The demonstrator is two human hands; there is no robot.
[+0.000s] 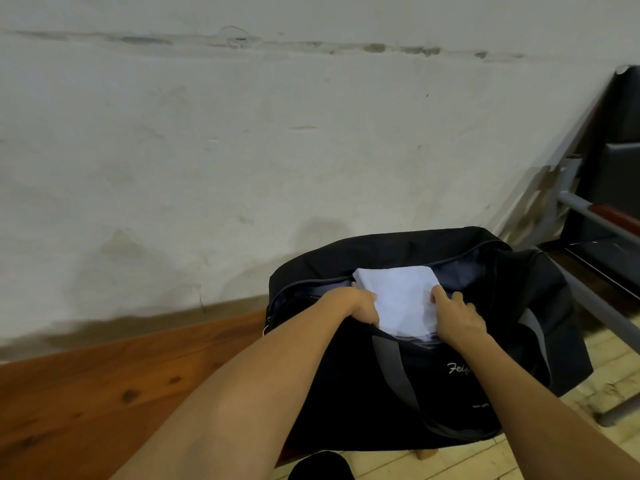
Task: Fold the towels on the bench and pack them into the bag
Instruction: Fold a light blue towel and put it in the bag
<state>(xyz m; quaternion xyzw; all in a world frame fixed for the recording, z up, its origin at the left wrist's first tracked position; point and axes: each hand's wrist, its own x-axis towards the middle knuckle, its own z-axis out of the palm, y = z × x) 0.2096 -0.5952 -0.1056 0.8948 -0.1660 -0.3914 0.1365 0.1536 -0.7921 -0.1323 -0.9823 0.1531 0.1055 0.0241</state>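
Note:
A black duffel bag (519, 306) with grey straps stands unzipped at the right end of the wooden bench (104, 382). A folded white towel (401, 299) lies in the bag's opening, its near edge down inside. My left hand (360, 304) grips the towel's left side, fingers curled over its edge. My right hand (457, 315) holds the right side, thumb on top of the cloth. Below the towel the bag's inside is hidden.
A worn white wall (277, 150) runs close behind the bench. To the right stands a dark seat on a grey metal frame (588, 216). Pale tiled floor (485, 459) shows below the bag.

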